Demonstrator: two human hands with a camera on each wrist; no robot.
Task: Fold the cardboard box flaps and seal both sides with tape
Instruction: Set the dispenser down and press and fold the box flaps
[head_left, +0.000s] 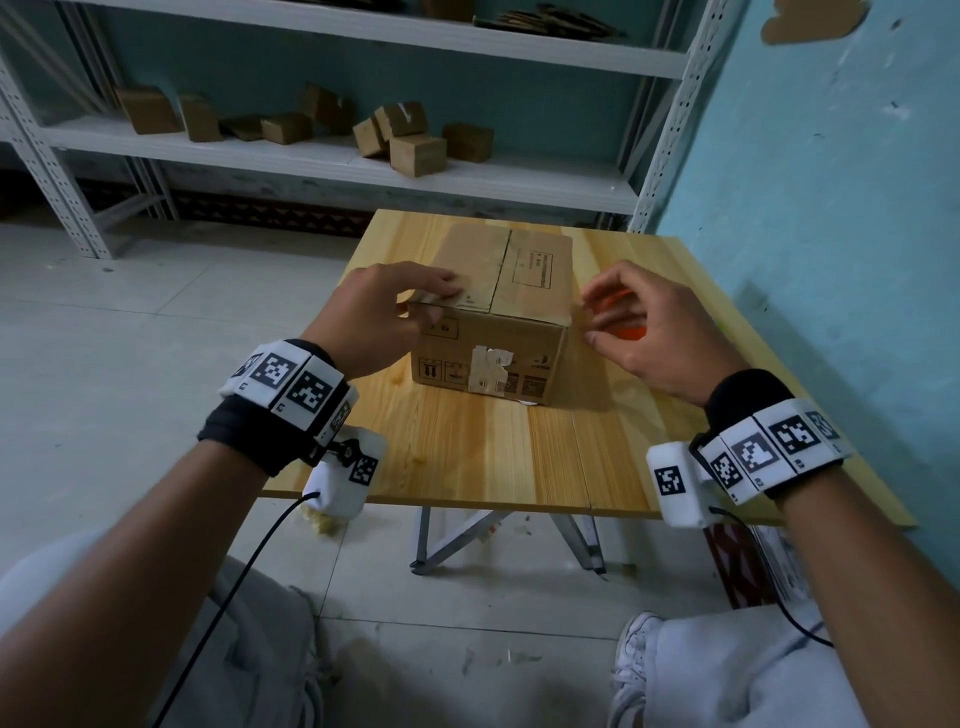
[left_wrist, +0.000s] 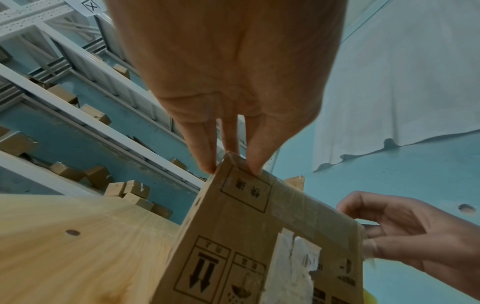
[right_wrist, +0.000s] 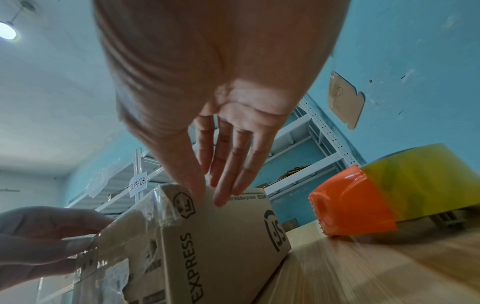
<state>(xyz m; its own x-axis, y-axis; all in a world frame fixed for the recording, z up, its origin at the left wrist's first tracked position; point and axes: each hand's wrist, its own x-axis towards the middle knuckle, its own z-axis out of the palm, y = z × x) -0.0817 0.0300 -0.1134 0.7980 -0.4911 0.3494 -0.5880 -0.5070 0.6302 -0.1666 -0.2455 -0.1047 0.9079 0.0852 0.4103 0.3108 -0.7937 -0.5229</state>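
A brown cardboard box (head_left: 493, 338) stands on the wooden table (head_left: 467, 457), its top flaps folded down and meeting at a middle seam. My left hand (head_left: 384, 312) is at the near left top corner, straight fingers (left_wrist: 255, 166) on the top edge and thumb against the front face. Clear tape runs along the front top edge of the box (left_wrist: 246, 236). My right hand (head_left: 639, 327) is at the right side of the box (right_wrist: 228, 236), its straight fingertips (right_wrist: 221, 197) touching that side near the top. An orange tape dispenser (right_wrist: 350, 201) with a yellowish roll (right_wrist: 428, 176) lies just right of the box.
A metal shelf (head_left: 311, 156) with several small cardboard boxes (head_left: 415, 150) stands behind the table. A blue wall (head_left: 831, 208) runs close along the table's right edge. Bare tabletop shows in front of the box. My knees are below the near edge.
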